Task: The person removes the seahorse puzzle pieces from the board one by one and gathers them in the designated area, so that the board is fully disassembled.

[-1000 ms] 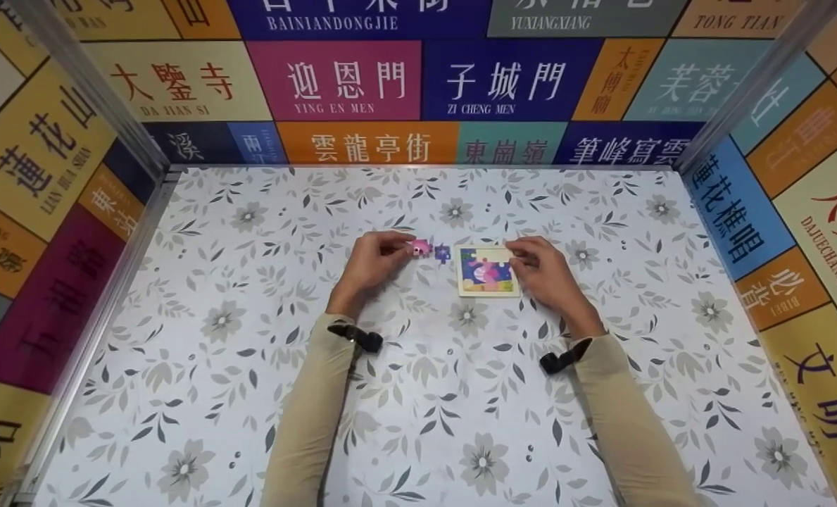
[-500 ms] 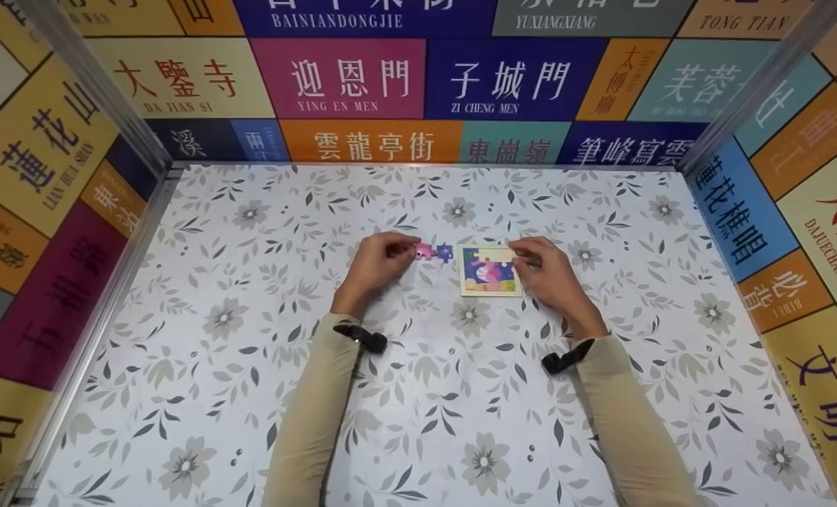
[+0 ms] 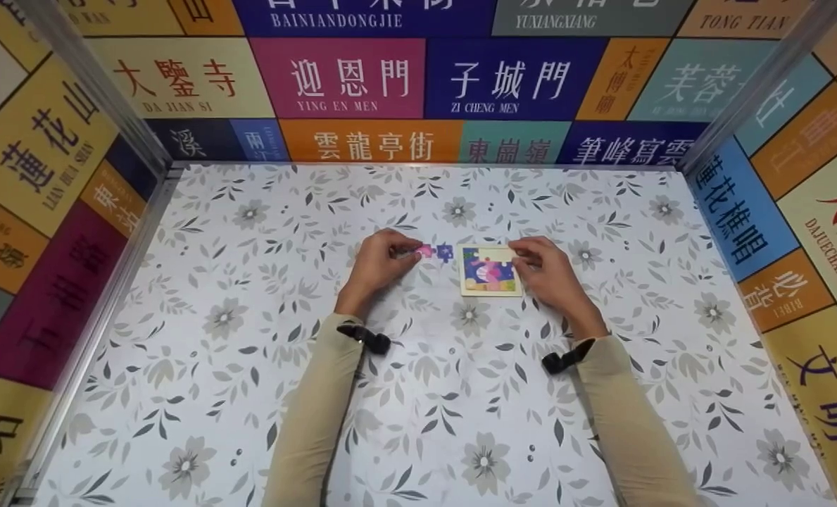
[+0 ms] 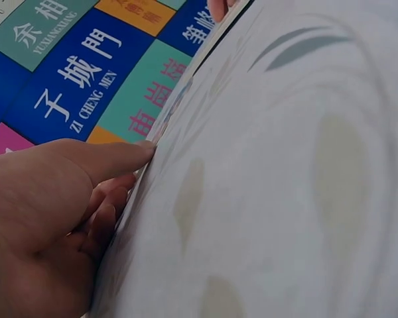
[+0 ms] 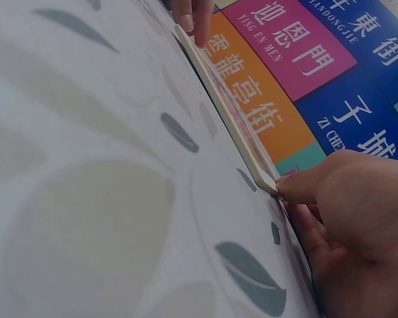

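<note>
My left hand (image 3: pixel 378 264) pinches a pink jigsaw puzzle piece (image 3: pixel 426 251) between thumb and fingers, which cover its left part. Right beside it lies a purple puzzle piece (image 3: pixel 445 253), edge to edge with the pink one. A square puzzle tray (image 3: pixel 490 294) with a cream rim sits to their right, its pink, blue and yellow picture filling the lower part and bare cream showing along the top right. My right hand (image 3: pixel 546 271) grips the tray's right edge near the upper corner. In the right wrist view, the thumb (image 5: pixel 305 185) is at the tray's corner.
The table (image 3: pixel 418 394) has a white cover printed with grey leaves and flowers. Colourful panels with lettering (image 3: pixel 351 77) wall it in at the back and both sides. A black camera strap (image 3: pixel 365 338) sits on each wrist.
My left hand has shifted slightly right with the pink piece, closing the gap to the purple piece. The pink piece now looks turned and more covered by the fingers. My right hand stays at the tray.
</note>
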The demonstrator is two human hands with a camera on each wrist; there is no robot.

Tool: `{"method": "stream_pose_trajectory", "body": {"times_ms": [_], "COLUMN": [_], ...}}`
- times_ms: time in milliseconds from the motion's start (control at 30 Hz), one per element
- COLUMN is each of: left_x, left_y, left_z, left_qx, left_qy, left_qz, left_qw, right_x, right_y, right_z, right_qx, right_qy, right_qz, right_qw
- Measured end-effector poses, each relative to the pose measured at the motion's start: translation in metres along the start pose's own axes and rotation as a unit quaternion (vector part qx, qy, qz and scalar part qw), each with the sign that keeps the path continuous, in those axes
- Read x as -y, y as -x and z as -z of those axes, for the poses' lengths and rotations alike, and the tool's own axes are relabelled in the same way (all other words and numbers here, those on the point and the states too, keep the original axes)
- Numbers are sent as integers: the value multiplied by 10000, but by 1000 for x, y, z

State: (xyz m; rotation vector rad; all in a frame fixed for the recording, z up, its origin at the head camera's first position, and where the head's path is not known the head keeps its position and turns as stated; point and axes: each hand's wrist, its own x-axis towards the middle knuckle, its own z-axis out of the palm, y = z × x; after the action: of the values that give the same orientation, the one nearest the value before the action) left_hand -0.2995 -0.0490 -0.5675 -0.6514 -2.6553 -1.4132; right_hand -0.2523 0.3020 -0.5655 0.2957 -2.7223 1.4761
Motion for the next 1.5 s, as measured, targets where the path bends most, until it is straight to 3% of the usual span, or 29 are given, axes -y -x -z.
{"method": "stream_pose_trajectory", "body": {"times_ms": [367,600,933,1100,1233,1300,1500], "left_x": [-4,-7,-5,-8,-18,-26,-51], "left_y": [1,2,4,2,-4,-7,-13], "left_z": [-1,-2,-3,-5,-12,-18,-42], "left_qx": [60,26,-5,-230,-472,-408,252], "left_qy": [-56,29,122,234,5,-208,-755], "left_qz": [-100,111,156,52,-195,-280,-468], "left_qw": [9999,9999,9998,9994,9987,9986,9957], "right_x": [1,2,4,3,2,1,1], "right_y": [1,1,1,1,1,1,0], "right_z": [1,1,0,0,1,1,0], "right_qx": [-11,-21,-23,-32,-27,-32,-71], "right_qy": [-25,-15,31,24,33,53,20], "right_qz": [-7,21,-94,-62,-28,20,26], "right_qw": [10000,10000,9999,10000,10000,10000,10000]}}
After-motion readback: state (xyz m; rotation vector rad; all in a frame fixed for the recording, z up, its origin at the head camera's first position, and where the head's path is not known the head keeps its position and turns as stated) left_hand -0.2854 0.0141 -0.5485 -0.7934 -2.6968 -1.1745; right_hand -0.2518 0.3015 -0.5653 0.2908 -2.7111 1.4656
